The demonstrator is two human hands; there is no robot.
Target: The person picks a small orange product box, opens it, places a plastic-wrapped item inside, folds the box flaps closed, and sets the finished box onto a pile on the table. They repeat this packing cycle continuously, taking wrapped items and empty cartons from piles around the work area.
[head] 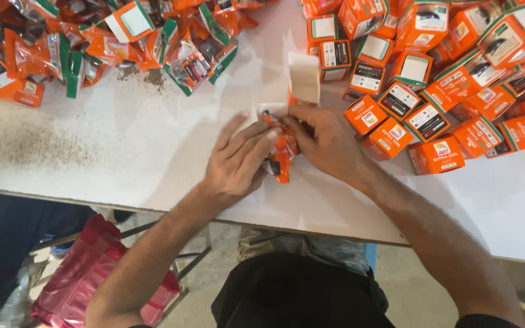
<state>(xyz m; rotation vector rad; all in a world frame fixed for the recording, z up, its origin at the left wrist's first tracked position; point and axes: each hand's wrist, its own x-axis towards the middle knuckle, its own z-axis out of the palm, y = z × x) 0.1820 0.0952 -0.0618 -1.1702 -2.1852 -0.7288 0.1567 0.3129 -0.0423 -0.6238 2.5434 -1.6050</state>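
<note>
My left hand [238, 163] lay flat-fingered over a small orange packet [282, 152] near the front edge of the white table [123, 152], fingers pressed along its left side. My right hand [325, 141] was curled in from the other side, thumb and fingertips pinching the same packet, so both hands held it between them. Most of the packet was covered by my fingers; only an orange strip with a dark patch showed, and its lower tip poked out beneath my left thumb. I could not tell how it was folded or what was inside.

Just behind my right hand stood an open orange box [304, 79] with its pale flap raised; my knuckles hid its base. To the right spread a heap of closed orange boxes [432, 91], cut off by the top and right edges of the view. At the far left lay a pile of orange and green sachets [92, 42], also cut off at the top, with dark dust [37, 143] scattered on the table before them. Below the table edge, a pink bag [86, 273] rested on a metal frame, partly behind my left forearm.
</note>
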